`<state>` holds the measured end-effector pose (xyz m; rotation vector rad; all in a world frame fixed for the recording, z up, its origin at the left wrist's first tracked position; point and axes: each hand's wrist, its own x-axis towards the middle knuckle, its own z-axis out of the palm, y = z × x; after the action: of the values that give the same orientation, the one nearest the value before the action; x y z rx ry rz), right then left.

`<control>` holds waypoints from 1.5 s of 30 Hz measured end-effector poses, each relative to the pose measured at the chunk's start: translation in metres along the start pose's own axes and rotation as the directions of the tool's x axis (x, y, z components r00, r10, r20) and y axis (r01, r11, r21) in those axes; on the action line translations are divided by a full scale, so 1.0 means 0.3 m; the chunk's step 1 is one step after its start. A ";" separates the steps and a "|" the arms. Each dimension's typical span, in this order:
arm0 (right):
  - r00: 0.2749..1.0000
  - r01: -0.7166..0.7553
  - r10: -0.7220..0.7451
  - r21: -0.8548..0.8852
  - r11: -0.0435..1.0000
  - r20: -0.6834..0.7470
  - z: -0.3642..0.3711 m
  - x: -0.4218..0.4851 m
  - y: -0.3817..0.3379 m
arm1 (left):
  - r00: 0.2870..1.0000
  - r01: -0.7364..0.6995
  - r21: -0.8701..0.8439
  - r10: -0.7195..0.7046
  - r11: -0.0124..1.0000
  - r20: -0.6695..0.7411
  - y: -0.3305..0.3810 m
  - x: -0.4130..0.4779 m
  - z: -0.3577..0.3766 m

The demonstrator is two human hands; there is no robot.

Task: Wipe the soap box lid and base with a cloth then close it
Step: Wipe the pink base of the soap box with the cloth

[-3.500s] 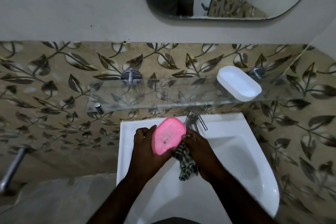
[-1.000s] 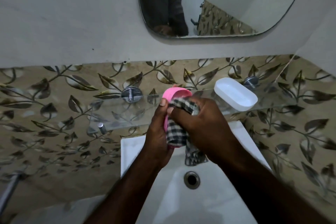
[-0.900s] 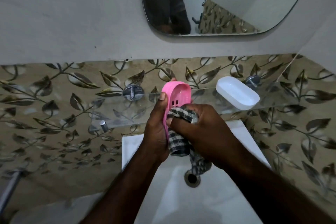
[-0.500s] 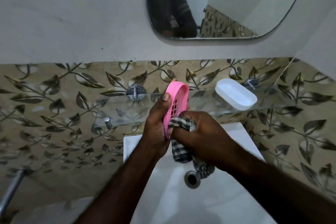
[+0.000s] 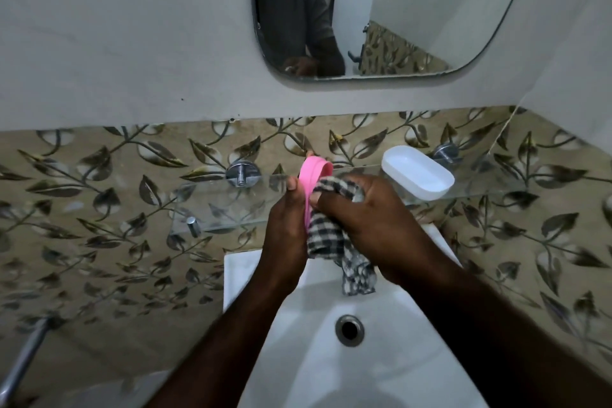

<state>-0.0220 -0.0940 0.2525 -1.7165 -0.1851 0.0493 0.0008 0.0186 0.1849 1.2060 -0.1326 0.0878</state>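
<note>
My left hand (image 5: pixel 285 228) grips the pink soap box part (image 5: pixel 310 175), held upright on its edge above the sink. Its open side faces right, mostly hidden. My right hand (image 5: pixel 371 219) is shut on a black-and-white checked cloth (image 5: pixel 328 238) and presses it into that open side. The cloth's loose end hangs down toward the basin. The white soap box part (image 5: pixel 417 172) lies open side up on the glass shelf (image 5: pixel 228 202) to the right, apart from both hands.
A white sink (image 5: pixel 390 358) with a drain hole (image 5: pixel 348 329) lies below my hands. The shelf's chrome mounts (image 5: pixel 242 173) stick out from the leaf-patterned tiled wall. A mirror (image 5: pixel 381 10) hangs above. A metal bar (image 5: pixel 23 361) crosses the lower left corner.
My right hand with the cloth has moved up along the pink part's inside, covering more of it. The pink part has turned further edge-on to me. The white part has stayed on the shelf.
</note>
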 end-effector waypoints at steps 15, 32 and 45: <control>0.997 0.036 -0.026 -0.147 0.989 0.074 -0.022 -0.042 0.060 | 0.929 0.366 -0.481 -0.338 0.796 0.148 0.037 0.051 -0.029; 0.976 0.207 -0.211 -0.492 0.845 0.048 0.022 -0.034 0.006 | 0.938 0.341 -0.520 -0.246 0.783 0.244 0.004 0.042 -0.022; 0.929 0.335 -0.366 -0.541 0.772 0.053 -0.004 -0.038 0.010 | 0.945 0.326 -0.541 -0.284 0.775 0.163 0.007 0.029 -0.035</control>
<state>-0.0327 -0.0971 0.2489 -2.2200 -0.5188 -0.3638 0.0095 0.0292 0.1845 0.6196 -0.0179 -0.2711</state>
